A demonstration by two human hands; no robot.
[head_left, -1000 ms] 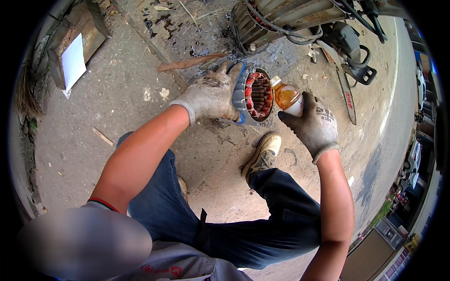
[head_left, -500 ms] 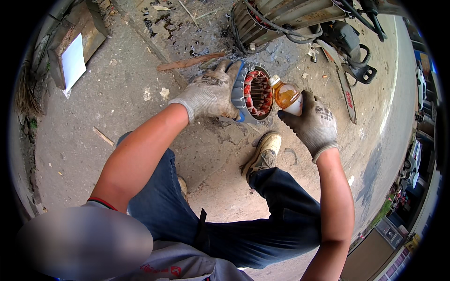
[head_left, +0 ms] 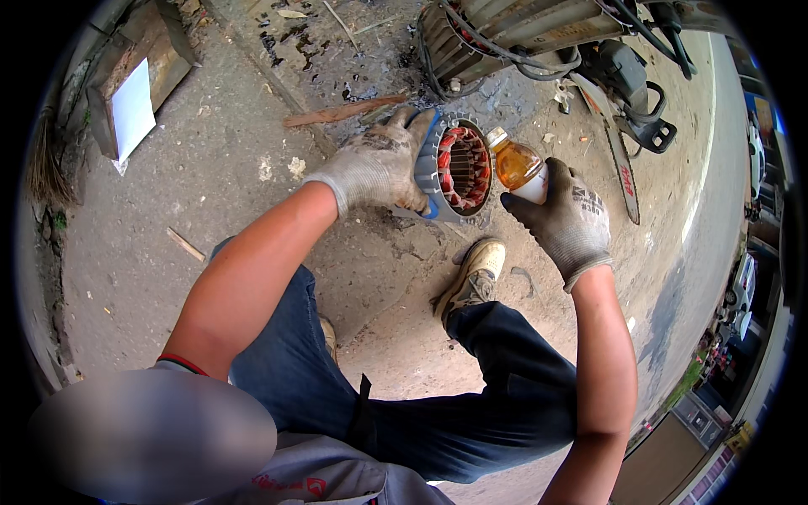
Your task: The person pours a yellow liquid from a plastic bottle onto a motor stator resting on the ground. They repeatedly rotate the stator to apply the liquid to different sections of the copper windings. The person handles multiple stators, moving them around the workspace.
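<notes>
My left hand [head_left: 376, 168], in a soiled grey work glove, is closed around the back of a grey finned motor stator [head_left: 429, 164]. Its round opening faces right and shows a ring of red-and-white wrapped copper windings [head_left: 449, 172]. In my gloved right hand [head_left: 571, 215] is a clear plastic bottle [head_left: 516, 166] of amber liquid with a white label. The bottle tilts, its whitish neck end pointing up and left beside the stator's rim. Whether any liquid leaves the neck is too small to tell.
A larger finned motor housing [head_left: 505, 34] with looped cables lies at the top. To its right is a chainsaw [head_left: 624, 93]. A strip of wood [head_left: 345, 111] lies behind my left hand. At the upper left stands a metal tray [head_left: 160, 63] with a white sheet [head_left: 132, 114]. My shoe [head_left: 475, 273] is below the stator.
My right hand has shifted slightly right, drawing the bottle a little away from the stator's opening. My left hand and the stator stay in place.
</notes>
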